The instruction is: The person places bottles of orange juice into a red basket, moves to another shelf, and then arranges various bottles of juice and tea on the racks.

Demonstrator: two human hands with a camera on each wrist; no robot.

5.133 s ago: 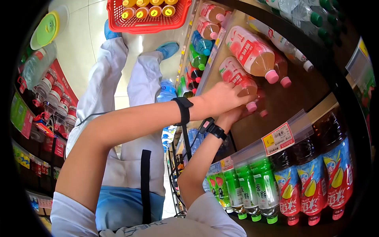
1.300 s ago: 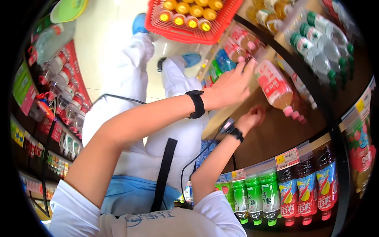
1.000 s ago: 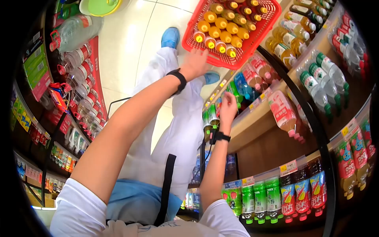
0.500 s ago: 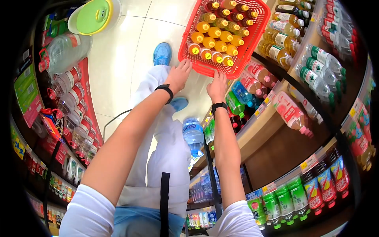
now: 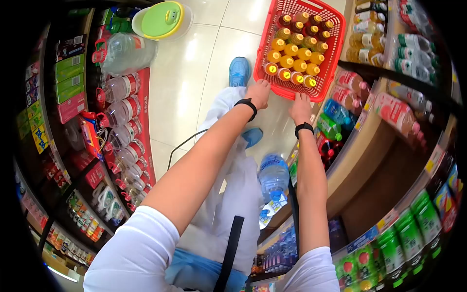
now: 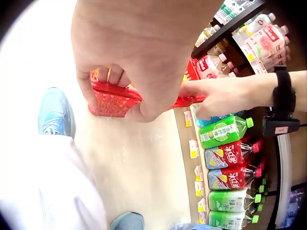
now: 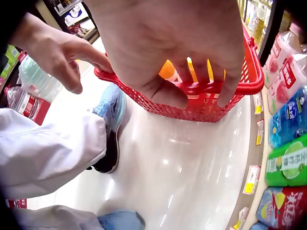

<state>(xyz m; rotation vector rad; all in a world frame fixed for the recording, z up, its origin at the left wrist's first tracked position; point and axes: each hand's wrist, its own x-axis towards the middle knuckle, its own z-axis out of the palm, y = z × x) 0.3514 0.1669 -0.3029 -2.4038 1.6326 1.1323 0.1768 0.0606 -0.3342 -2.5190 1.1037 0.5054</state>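
Note:
A red plastic shopping basket [image 5: 264,44] stands on the floor ahead, holding rows of bottles with orange [image 5: 290,49] and darker drinks, yellow caps up. My left hand [image 5: 259,93] is at its near left corner; in the left wrist view its fingers curl over the red rim, thumb on the near side. My right hand [image 5: 300,108] grips the near rim farther right. The right wrist view shows that hand's fingers hooked over the rim and its thumb [image 7: 170,96] against the outside. Both wrists wear black straps.
Shelves of drinks line the right, with pink peach-drink bottles [image 5: 396,113] and green bottles [image 5: 391,250]. Large water bottles [image 5: 127,51] stand along the left. A green-lidded tub [image 5: 163,20] sits on the floor; a big water bottle [image 5: 274,176] stands beside my leg.
Both hands were at the peach-drink bottles on the right shelf. They left the shelf, swung forward to the basket, and now hold its near rim.

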